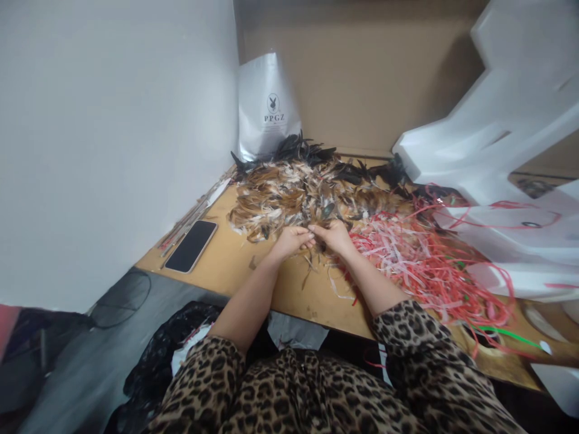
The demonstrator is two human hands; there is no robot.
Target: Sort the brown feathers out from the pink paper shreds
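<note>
My left hand (293,241) and my right hand (333,236) meet at the fingertips over the near edge of a feather pile (280,193). Both are closed in a pinch. A dark, glossy feather (327,211) rises just above my right hand and appears to be in its fingers. What my left fingertips pinch is too small to make out. The pile is mostly brown and cream, with black feathers (294,147) along its back. Close to my right forearm lies a heap of red and pale pink ribbon strips (407,259).
A phone (191,246) lies on the wooden table (289,286) at left, near thin sticks (190,220) along the wall. Behind the feathers stands a white printed bag (269,114). White foam pieces (493,132) crowd the right side. A black plastic bag (158,343) sits below the table.
</note>
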